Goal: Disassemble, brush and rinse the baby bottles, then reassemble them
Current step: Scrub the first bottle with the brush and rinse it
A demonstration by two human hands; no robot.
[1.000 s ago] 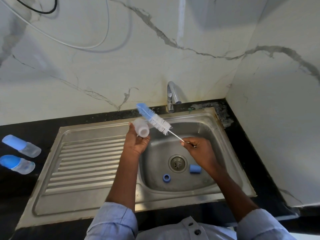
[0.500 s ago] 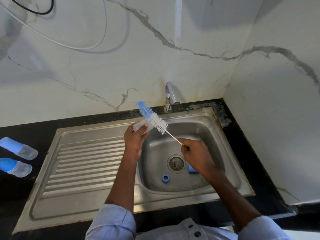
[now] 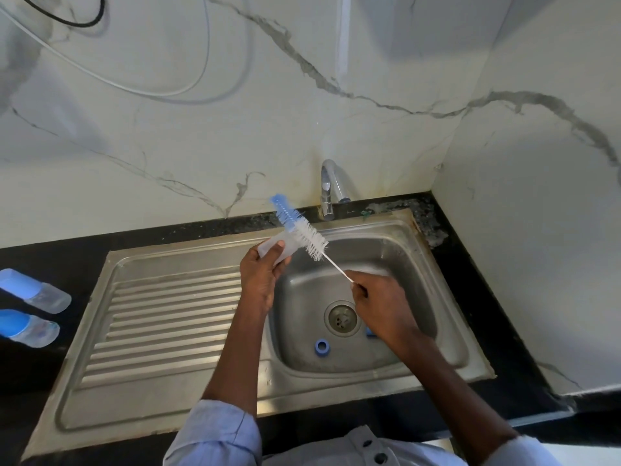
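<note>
Overhead: left hand (image 3: 260,274) grips translucent bottle (image 3: 280,247); right hand (image 3: 379,307) pinches bristly brush (image 3: 302,230).

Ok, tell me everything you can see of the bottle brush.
The bottle brush has a blue bristle tip, white bristles below it, and a thin white wire-like handle. It slants from upper left down to the right hand, which pinches the handle's end. Its bristles cross the clear bottle body that the left hand grips above the sink.

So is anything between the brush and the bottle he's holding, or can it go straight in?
Nothing visible blocks it. The brush lies across the bottle that the left hand grips; the right hand pinches its wire handle. Whether the bottle's mouth faces the bristles is unclear.
</note>
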